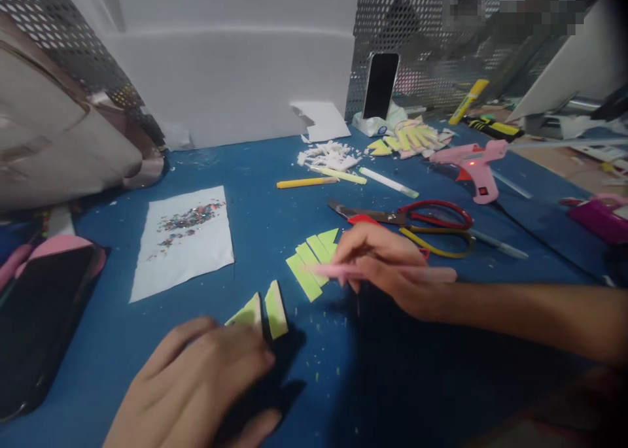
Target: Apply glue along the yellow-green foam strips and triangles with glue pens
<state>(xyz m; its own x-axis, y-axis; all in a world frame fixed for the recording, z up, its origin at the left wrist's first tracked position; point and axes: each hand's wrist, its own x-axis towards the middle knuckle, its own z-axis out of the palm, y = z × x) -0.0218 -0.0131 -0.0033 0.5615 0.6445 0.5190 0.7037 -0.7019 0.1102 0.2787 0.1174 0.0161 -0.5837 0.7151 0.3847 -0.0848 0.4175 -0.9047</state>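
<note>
My right hand (383, 265) is closed round a slim pink pen-shaped tool (436, 275). Its blurred tip is over a fanned row of light green strips (307, 278), and I cannot make out what kind of tip it has. My left hand (206, 376) lies palm down with its thumb apart from the fingers. The fingertips partly cover a cut green piece (250, 312) with a pale edge. Just right of that, a second green piece (277, 309) lies on the blue table (314, 415), with tiny green crumbs around.
Scissors (392, 218) with red and yellow handles lie beyond my right hand. Farther back are a pink glue gun (478, 163), white scraps (328, 155), an orange pen (307, 182) and an upright phone (381, 85). Left: paper with glittery bits (189, 219) and a black phone (44, 324).
</note>
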